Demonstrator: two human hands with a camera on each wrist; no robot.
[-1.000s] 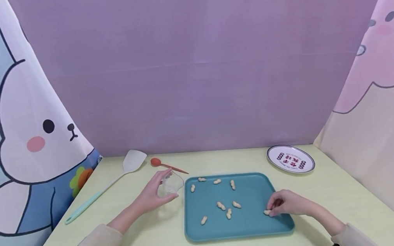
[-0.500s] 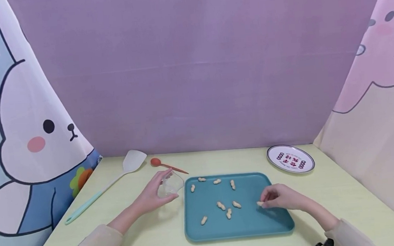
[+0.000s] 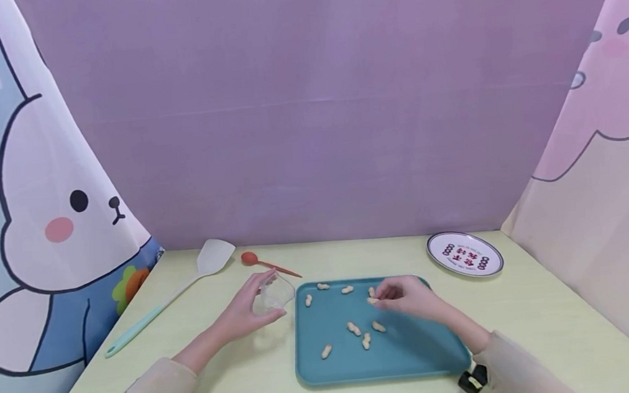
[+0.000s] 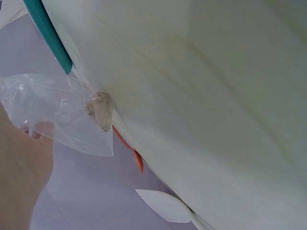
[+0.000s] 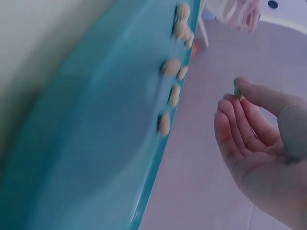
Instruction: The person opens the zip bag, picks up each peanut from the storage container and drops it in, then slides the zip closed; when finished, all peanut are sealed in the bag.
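Note:
A clear plastic bag (image 3: 279, 292) is held by my left hand (image 3: 244, 310) just off the tray's left side, thumb and fingers spread to either side of its mouth. In the left wrist view, peanuts (image 4: 101, 112) lie at the bottom of the bag. My right hand (image 3: 416, 301) pinches one peanut (image 3: 372, 300) between thumb and fingertips, above the right half of the teal tray (image 3: 347, 373). Several unshelled peanuts (image 3: 353, 328) lie scattered on the tray. One near its back edge is partly hidden by the right hand.
Behind the left hand, a red spoon (image 3: 249, 258) and a white spatula (image 3: 213, 258) with a mint handle lie on the pale yellow table (image 3: 241, 390). An oval plate (image 3: 465, 254) with red print sits at the back right. A purple curtain (image 3: 308, 128) stands behind the table.
My right hand has lifted the peanut from the tray's right side and carried it left and toward the back. The left hand and the bag have stayed in place.

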